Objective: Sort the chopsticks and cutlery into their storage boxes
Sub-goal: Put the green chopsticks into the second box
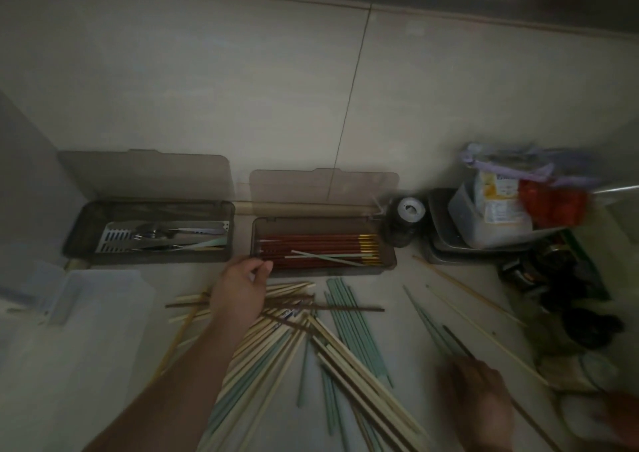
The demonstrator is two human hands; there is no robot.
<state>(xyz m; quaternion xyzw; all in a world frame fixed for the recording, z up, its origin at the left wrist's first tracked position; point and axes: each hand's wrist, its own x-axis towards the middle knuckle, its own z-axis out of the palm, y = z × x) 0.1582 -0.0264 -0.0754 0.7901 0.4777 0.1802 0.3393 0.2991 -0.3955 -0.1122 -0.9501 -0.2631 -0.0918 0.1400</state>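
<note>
Loose chopsticks [311, 341], pale wood, mint green and dark brown, lie heaped on the counter in front of me. Behind them stands an open brown chopstick box [389, 265] holding red gold-tipped chopsticks [321, 244] with two pale ones across them. Left of it, an open cutlery box [74, 244] holds a metal tray with spoons and other cutlery [155, 237]. My left hand [242, 285] is at the chopstick box's front left corner, fingertips pinched together; what they hold is unclear. At the lower right, my blurred right hand [473, 403] grips a few green and dark chopsticks [432, 327].
Both box lids stand open against the tiled wall. A clear plastic lid or container [86, 313] lies at the left. At the right stand a tape roll [409, 209], stacked metal trays [446, 240] with packets and bags, and dark clutter. Long thin skewers [466, 289] lie diagonally.
</note>
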